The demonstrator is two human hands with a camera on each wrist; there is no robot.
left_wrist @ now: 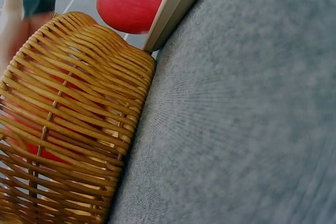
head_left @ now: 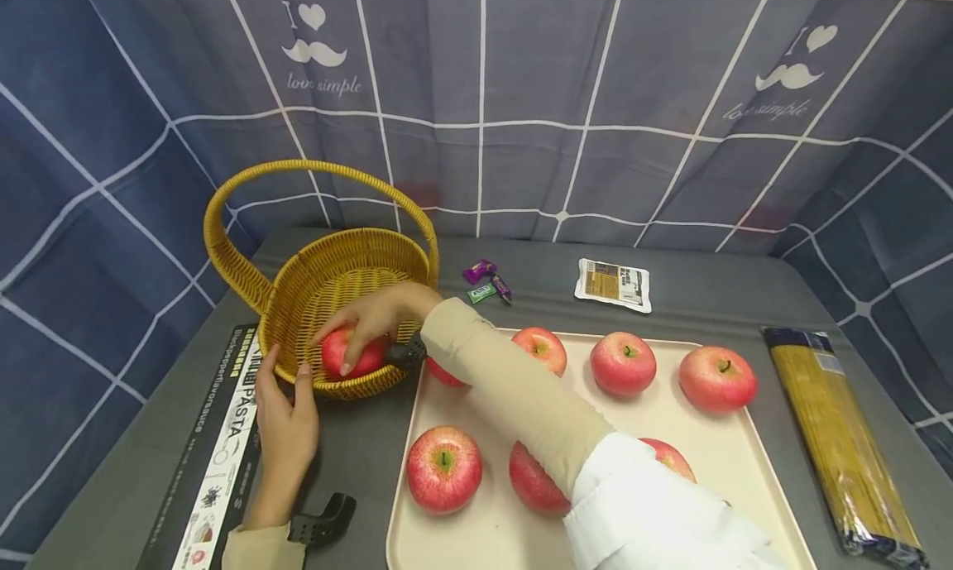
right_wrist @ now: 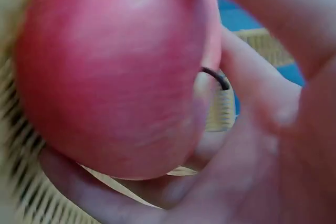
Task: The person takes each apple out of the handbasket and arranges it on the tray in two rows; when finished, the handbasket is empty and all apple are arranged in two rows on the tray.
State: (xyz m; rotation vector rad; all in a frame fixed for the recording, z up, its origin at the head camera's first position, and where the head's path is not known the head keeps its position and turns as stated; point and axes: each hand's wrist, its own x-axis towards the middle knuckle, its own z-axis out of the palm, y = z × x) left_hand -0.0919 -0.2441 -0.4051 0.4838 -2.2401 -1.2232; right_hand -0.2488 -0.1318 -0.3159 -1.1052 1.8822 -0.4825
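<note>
In the head view my right hand point(head_left: 375, 318) reaches over the tray into a yellow wicker basket point(head_left: 350, 256) with a tall hoop handle. Its fingers curl round a red apple point(head_left: 350, 352) low in the near side of the basket. The right wrist view shows the apple point(right_wrist: 115, 77) close up against the weave, its dark stem towards the palm. My left hand point(head_left: 286, 421) rests at the basket's near left rim, fingers fairly straight and pointing up. The left wrist view shows the basket's outer wall point(left_wrist: 73, 114), with red visible through the weave.
A cream tray point(head_left: 476, 545) holds several apples point(head_left: 444, 469), some partly hidden by my right arm. Small wrapped candies point(head_left: 487, 280) and a white sachet point(head_left: 613, 285) lie behind. A spaghetti pack point(head_left: 841, 446) lies right; a black pasta box point(head_left: 216, 454) lies left.
</note>
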